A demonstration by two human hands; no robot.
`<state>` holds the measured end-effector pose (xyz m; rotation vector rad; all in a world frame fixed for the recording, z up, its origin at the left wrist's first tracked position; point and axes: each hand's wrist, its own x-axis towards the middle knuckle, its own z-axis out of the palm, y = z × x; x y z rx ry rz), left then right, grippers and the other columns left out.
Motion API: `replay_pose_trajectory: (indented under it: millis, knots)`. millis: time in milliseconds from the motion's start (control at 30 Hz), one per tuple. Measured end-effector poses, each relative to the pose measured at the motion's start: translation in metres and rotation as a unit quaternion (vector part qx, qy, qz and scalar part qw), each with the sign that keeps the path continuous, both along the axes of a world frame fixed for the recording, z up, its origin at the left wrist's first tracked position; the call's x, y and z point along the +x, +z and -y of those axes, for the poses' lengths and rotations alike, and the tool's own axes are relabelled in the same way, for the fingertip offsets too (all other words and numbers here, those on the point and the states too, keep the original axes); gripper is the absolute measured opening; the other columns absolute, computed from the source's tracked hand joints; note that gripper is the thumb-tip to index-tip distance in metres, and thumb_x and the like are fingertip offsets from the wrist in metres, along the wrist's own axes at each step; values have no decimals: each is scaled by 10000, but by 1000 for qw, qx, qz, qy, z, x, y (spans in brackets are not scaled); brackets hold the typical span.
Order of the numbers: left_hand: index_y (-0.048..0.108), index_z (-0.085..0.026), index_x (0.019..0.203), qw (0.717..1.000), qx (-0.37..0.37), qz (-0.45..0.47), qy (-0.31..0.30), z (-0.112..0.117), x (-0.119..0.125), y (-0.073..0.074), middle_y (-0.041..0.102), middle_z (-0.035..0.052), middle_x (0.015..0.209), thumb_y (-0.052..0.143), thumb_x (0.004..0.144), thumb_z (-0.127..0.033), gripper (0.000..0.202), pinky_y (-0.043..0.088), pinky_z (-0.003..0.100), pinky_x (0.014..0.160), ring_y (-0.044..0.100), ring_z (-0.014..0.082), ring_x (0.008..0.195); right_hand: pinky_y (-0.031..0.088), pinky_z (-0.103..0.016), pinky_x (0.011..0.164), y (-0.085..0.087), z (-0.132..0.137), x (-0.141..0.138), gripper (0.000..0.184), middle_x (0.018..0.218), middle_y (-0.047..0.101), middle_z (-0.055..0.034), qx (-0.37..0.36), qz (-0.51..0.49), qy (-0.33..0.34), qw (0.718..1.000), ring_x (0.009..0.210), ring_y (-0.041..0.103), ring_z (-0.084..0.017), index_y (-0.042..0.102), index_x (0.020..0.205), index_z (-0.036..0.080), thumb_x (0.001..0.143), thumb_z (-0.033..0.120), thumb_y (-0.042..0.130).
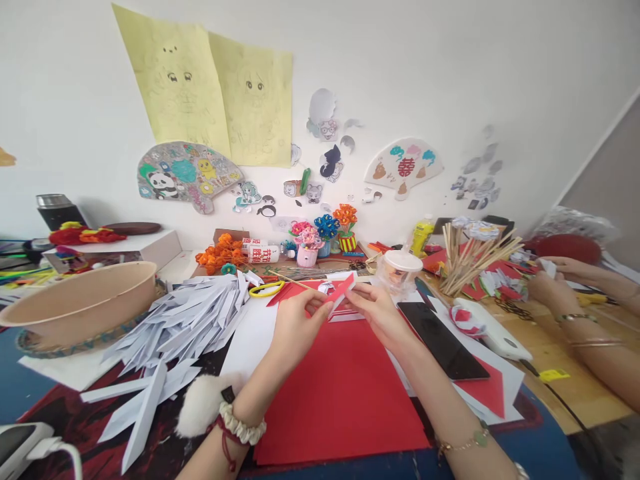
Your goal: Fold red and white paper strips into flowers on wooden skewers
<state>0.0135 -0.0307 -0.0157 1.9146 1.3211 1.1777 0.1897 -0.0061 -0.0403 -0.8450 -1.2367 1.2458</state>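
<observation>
Both my hands meet over the far end of a large red paper sheet (340, 393). Between them is a narrow folded red paper strip (342, 293) with a white edge. Thumb and fingers of my left hand (303, 313) pinch its lower left end. My right hand (375, 307) grips the upper right end, fingers closed on it. Just behind the strip, partly hidden by it, lies a small white and red paper piece (326, 287). Left of my left hand spreads a heap of folded white paper strips (185, 320). Yellow-handled scissors (267, 289) lie behind that hand.
A beige basin (75, 300) stands at far left. A black phone (443, 340), a white power bank (495, 333) and a bundle of wooden sticks (470, 257) lie to the right. A lidded cup (400, 267) stands behind my right hand. At far right, another person's hands (560, 287) hold white paper.
</observation>
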Motion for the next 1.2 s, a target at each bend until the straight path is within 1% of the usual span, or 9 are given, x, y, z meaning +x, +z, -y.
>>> replay_pose_trajectory:
  millis: [67, 133, 300, 400, 533, 700, 933, 1067, 1200]
  knots:
    - [679, -181, 830, 999, 9, -16, 33, -2, -2, 0, 723, 34, 799, 579, 829, -279, 139, 434, 256, 642, 640, 180, 732, 530, -387, 831, 1, 2, -1, 361, 985, 753, -89, 12, 4, -2, 1000, 890, 684, -259, 763, 911, 201, 694, 488, 786]
    - [681, -182, 819, 999, 10, -29, 44, -4, -4, -1, 716, 35, 797, 582, 822, -265, 129, 413, 257, 628, 624, 183, 727, 529, -382, 827, 2, 2, -2, 362, 1001, 750, -84, 18, 4, 4, 1000, 895, 680, -256, 763, 928, 207, 697, 485, 784]
    - [683, -186, 787, 998, 15, -62, 14, -2, -2, -1, 721, 13, 783, 590, 824, -235, 111, 417, 243, 643, 623, 163, 705, 527, -390, 833, -1, -1, -5, 356, 985, 749, -84, 20, 0, 23, 1000, 898, 674, -256, 761, 927, 202, 689, 465, 797]
    - [693, -181, 817, 995, 25, -91, 15, -2, -1, -3, 725, 23, 800, 590, 836, -214, 110, 418, 255, 663, 625, 170, 719, 519, -394, 853, -1, -1, -6, 327, 961, 747, -76, 21, 4, 33, 999, 861, 675, -240, 757, 906, 200, 699, 449, 795]
    - [708, -175, 884, 988, 40, -144, 23, -3, -1, -7, 722, 56, 862, 586, 854, -191, 126, 406, 287, 699, 619, 204, 782, 520, -363, 819, -2, 0, -8, 329, 922, 744, -69, 20, 14, 14, 1000, 834, 669, -220, 753, 914, 197, 692, 435, 802]
    - [714, -161, 833, 976, 57, -209, 25, 0, -1, -6, 699, 90, 842, 530, 894, -161, 194, 368, 304, 683, 599, 239, 829, 530, -343, 753, -6, -2, -11, 322, 869, 742, -59, 19, 16, 2, 1000, 783, 660, -208, 756, 854, 186, 648, 422, 826]
    - [709, -163, 848, 963, 72, -258, 20, 2, 0, -3, 706, 74, 860, 542, 898, -141, 175, 369, 282, 667, 602, 217, 816, 535, -343, 774, -7, -3, -13, 308, 884, 758, -63, 14, 2, -38, 999, 840, 673, -228, 771, 822, 188, 616, 404, 848]
    - [701, -167, 811, 956, 78, -282, 15, 4, 3, -6, 710, 57, 843, 571, 892, -160, 153, 388, 264, 665, 614, 197, 802, 540, -336, 753, -9, -3, -13, 312, 843, 759, -54, 9, -19, -62, 998, 797, 673, -216, 776, 818, 191, 597, 394, 860]
    - [710, -216, 771, 946, 82, -314, 17, 4, 0, -3, 718, 10, 829, 614, 879, -253, 149, 410, 243, 694, 635, 171, 812, 546, -331, 727, -10, -2, -12, 317, 812, 754, -51, -2, -1, -74, 997, 781, 670, -218, 777, 799, 188, 578, 396, 867]
